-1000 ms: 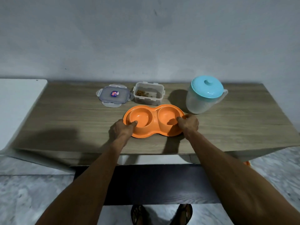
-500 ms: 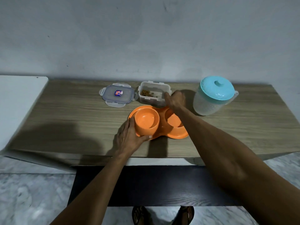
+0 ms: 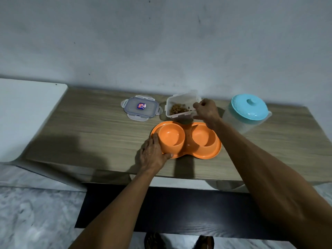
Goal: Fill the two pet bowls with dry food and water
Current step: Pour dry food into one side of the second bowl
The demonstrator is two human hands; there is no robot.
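The orange double bowl (image 3: 186,141) sits on the desk (image 3: 89,126). The left hand (image 3: 152,153) holds the bowl's left side in its grip, thumb at the front rim. The right hand (image 3: 206,110) holds the food container (image 3: 183,97) in its grip, tilted just behind the bowl, with kibble (image 3: 177,108) inside. The lid (image 3: 140,107) lies behind-left of the bowl, and the jug (image 3: 248,112) stands behind-right.

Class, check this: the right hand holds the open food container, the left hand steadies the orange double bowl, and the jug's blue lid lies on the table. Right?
Not quite: the head view shows the blue lid on top of the jug, not on the table. The right hand does hold the food container, and the left hand steadies the orange double bowl.
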